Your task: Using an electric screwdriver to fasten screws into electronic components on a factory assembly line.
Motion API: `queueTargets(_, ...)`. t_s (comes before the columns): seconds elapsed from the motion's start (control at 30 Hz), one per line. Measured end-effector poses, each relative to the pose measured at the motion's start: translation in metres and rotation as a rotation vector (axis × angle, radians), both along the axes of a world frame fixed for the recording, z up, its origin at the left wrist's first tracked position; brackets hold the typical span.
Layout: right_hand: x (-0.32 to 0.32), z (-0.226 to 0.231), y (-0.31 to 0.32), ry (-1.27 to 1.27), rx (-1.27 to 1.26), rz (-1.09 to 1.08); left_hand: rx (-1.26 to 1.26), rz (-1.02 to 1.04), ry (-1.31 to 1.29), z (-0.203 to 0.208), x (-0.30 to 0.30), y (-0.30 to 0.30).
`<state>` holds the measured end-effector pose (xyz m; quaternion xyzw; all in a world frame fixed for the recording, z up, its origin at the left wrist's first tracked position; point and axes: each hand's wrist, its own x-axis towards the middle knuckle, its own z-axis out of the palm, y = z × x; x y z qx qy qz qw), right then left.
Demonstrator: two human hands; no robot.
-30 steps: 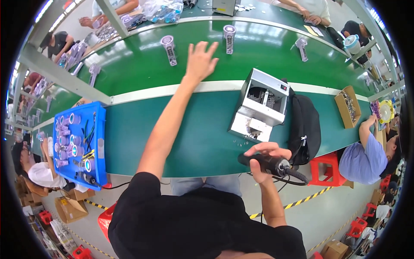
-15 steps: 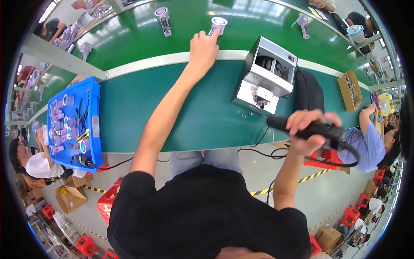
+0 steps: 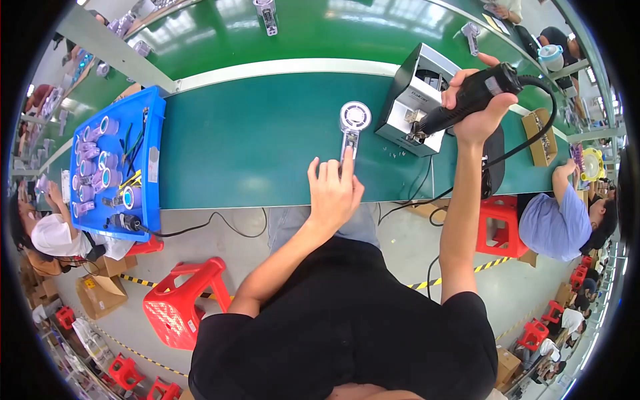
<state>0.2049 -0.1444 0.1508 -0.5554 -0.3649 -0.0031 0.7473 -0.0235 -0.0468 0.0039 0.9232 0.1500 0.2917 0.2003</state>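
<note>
A handheld fan point(image 3: 355, 117), pale purple with a round head, lies on the teal work mat point(image 3: 253, 143) with its handle toward me. My left hand point(image 3: 335, 192) reaches to it, palm down and fingers apart, the index fingertip touching the handle. In my right hand point(image 3: 485, 113) I grip a black electric screwdriver point(image 3: 470, 100). Its nose points down and left into the front of a silver-and-black screw feeder point(image 3: 412, 110). Whether the bit touches a screw there is too small to tell. A few tiny screws lie on the mat by the feeder.
On the left stands a blue tray point(image 3: 155, 153) with several purple fan parts and another corded tool point(image 3: 125, 223). A green conveyor point(image 3: 200, 40) carries more fans beyond a pale rail. At right are a cardboard box point(image 3: 539, 137) of small parts and a seated co-worker point(image 3: 553, 220). Cables hang below the mat's edge.
My left hand has brought the fan from the conveyor back onto the mat, nearer to me. My right hand has carried the screwdriver up and forward to the screw feeder.
</note>
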Motion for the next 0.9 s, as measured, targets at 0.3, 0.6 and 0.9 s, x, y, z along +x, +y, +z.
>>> queueTargets(0.3,-0.041,-0.018,0.009,0.177,0.177,0.157,0.093,-0.055,0.055,-0.009,0.002,0.004)
queueTargets(0.6,-0.054,-0.035,0.058,0.041,0.147,0.199,0.076,-0.062,0.012,-0.008,0.001,0.006)
queueTargets(0.9,-0.058,-0.041,0.066,0.076,0.033,0.141,0.093,-0.055,0.043,-0.014,0.002,0.007)
